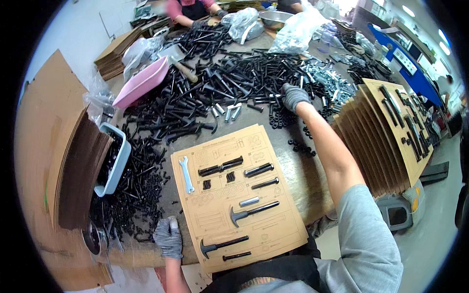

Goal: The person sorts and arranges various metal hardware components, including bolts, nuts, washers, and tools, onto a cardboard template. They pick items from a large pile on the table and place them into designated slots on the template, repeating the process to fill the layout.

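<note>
My right hand (295, 97), in a grey glove, reaches into the far heap of black bolts (266, 73). Its fingers are bent and partly hidden, so what they hold cannot be made out. Near the table's front edge, my left hand (168, 238), also gloved, rests curled beside small black screws (134, 195); anything inside it is hidden. Between my arms lies a brown cardboard sheet (220, 222) with printed outlines. On it are an open-end wrench (186, 175), black bolts (259, 170), a silver sleeve (249, 201) and hook-headed bolts (254, 209).
Silver sleeves (327, 78) and black nuts (279, 119) lie beside the bolts. A pink scoop tray (144, 83) and blue bin (115, 161) stand left. Cardboard stacks (364, 141) flank the table. A co-worker's gloved hands (199, 23) are at the far side, near plastic bags (298, 31).
</note>
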`<move>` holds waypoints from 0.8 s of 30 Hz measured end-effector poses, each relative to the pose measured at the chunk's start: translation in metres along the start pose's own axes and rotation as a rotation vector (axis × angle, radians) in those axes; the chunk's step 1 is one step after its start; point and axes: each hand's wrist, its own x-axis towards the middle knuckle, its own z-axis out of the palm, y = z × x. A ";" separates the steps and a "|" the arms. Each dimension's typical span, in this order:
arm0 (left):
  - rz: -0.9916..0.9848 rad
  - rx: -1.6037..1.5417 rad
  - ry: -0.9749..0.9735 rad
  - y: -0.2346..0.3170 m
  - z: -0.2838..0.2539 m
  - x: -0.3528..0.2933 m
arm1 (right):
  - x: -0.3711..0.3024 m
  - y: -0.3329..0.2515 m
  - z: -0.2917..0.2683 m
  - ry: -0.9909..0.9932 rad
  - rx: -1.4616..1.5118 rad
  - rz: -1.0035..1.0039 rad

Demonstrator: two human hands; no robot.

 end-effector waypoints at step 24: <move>-0.014 -0.202 -0.034 -0.002 -0.004 -0.007 | -0.332 -0.165 -0.028 -0.174 0.562 -0.877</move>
